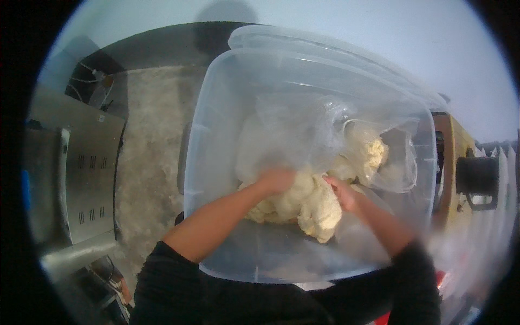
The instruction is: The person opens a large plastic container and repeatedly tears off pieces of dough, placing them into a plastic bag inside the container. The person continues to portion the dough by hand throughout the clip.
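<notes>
Before me stands a large translucent plastic storage bin (221,101), and both my hands reach down into it. A lumpy pale yellow mass (323,213), dough-like and seemingly in thin clear plastic, lies in the middle. My right hand (344,194) grips the mass at its right edge, thumb pressed against it. At its upper left, my left hand (278,179) is blurred by motion and its fingers are hidden. Behind my hands spreads a cloudy clear plastic bag (280,130). Another clear bag (400,178) with pale yellow lumps (374,152) rests at the bin's right side.
The bin's translucent lid (276,36) leans behind it against the wall. To the left is a vented metal cabinet (91,178) on the concrete floor (150,142). A yellowish box or shelf (455,134) and a dark mug-like container (477,176) stand right of the bin.
</notes>
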